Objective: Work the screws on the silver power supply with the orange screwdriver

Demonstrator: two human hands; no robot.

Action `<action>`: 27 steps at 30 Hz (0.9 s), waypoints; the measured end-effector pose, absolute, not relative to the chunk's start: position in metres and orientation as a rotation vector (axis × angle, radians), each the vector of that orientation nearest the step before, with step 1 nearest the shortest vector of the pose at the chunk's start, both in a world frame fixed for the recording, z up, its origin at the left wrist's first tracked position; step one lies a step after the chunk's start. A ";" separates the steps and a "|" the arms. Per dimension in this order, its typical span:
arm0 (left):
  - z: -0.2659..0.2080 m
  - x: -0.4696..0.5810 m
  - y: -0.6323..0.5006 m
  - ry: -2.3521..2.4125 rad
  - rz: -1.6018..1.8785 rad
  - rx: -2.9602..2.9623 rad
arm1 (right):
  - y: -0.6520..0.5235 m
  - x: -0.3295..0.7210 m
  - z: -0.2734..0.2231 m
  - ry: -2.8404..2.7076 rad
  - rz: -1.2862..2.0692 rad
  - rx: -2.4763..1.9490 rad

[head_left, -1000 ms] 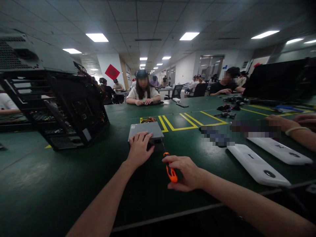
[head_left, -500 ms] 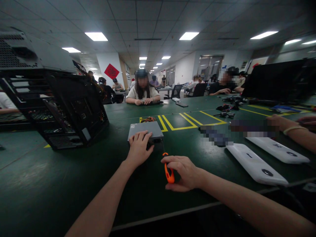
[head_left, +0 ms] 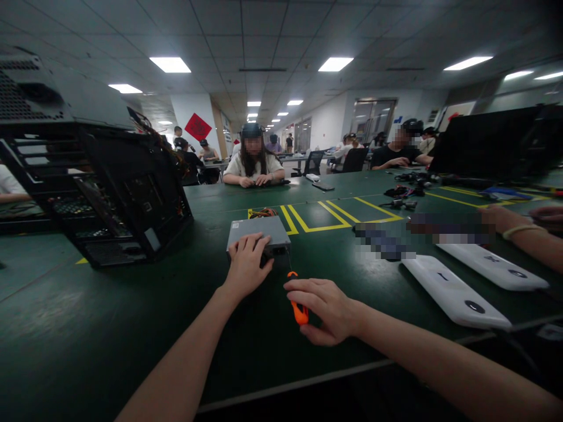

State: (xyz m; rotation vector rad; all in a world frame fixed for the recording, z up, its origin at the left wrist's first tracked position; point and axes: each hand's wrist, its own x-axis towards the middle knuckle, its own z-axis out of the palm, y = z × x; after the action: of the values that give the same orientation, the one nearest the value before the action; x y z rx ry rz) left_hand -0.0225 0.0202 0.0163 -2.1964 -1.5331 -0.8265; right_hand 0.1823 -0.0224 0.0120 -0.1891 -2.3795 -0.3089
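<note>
Presumably rigid and fairly heavy, the grey metal box (head_left: 275, 227) on the green table (head_left: 259, 351) is best steadied across its top, where the left hand (head_left: 247, 265) rests loosely spread, while the right hand (head_left: 324, 309) curls around the orange screwdriver (head_left: 301, 315).

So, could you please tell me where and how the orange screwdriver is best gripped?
Probably by its thick orange handle, from the near right, where the right hand touches it. The handle slants back toward the camera, while the slim shaft runs toward the grey box.
</note>
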 end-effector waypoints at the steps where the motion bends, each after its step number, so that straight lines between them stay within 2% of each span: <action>1: 0.016 -0.022 0.020 -1.534 -0.828 -2.195 | -0.023 0.182 0.014 -2.392 -0.356 -0.194; 5: 0.016 -0.022 0.020 -1.530 -0.834 -2.192 | -0.023 0.178 0.014 -2.371 -0.472 -0.167; 12: 0.016 -0.022 0.020 -1.519 -0.841 -2.196 | -0.021 0.177 0.010 -2.341 -0.287 -0.166; 18: 0.016 -0.022 0.021 -1.524 -0.853 -2.192 | -0.024 0.176 0.015 -2.388 -0.487 -0.165; 24: 0.016 -0.022 0.020 -1.535 -0.838 -2.203 | -0.019 0.178 0.009 -2.328 -0.309 -0.164; 27: 0.016 -0.022 0.021 -1.532 -0.845 -2.198 | -0.022 0.180 0.013 -2.378 -0.346 -0.162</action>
State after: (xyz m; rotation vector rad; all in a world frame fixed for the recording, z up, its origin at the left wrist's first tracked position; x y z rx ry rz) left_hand -0.0223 0.0207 0.0158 -2.1975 -1.5325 -0.8454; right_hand 0.1798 -0.0216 0.0132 -0.1617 -2.3780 -0.3465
